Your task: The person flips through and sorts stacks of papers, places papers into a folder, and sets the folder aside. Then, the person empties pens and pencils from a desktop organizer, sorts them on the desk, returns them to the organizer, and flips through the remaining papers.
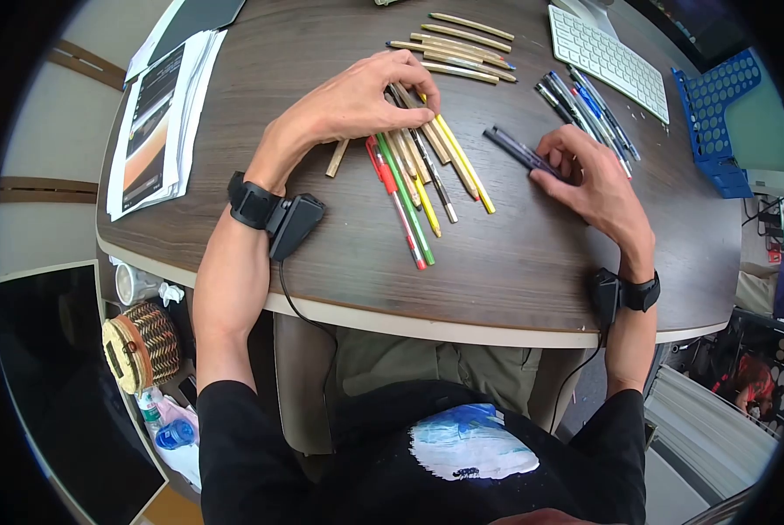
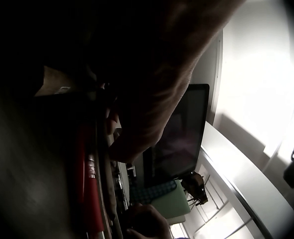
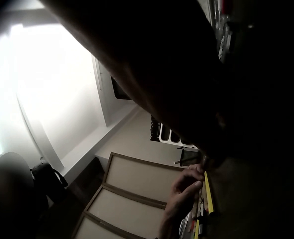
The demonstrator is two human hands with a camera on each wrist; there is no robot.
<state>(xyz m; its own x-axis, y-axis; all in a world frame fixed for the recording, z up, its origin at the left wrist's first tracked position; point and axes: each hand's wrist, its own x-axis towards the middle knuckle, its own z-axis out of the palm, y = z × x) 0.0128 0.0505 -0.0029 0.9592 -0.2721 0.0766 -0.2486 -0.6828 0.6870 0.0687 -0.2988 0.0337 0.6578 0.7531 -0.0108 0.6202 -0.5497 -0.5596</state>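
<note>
Over a fanned pile of natural-wood pencils (image 1: 439,144) arches my left hand (image 1: 357,96). Its thumb and forefinger nearly meet around the upper part of a yellow pencil (image 1: 466,166); the right wrist view shows these fingertips at that yellow pencil's (image 3: 208,191) end. A red-capped pen (image 1: 392,188) and a green pencil (image 1: 412,210) lie on the pile's near left side. My right hand (image 1: 588,179) pinches two dark pens (image 1: 519,149) low over the table, their far ends pointing left. The left wrist view is dark, with a red pen (image 2: 92,199) beside the left hand.
Several wooden pencils (image 1: 466,52) lie in a row at the back. A group of pens (image 1: 588,114) rests right of the dark pens, near a white keyboard (image 1: 610,66). Papers (image 1: 169,122) cover the table's left side; a blue perforated holder (image 1: 720,96) stands at the right.
</note>
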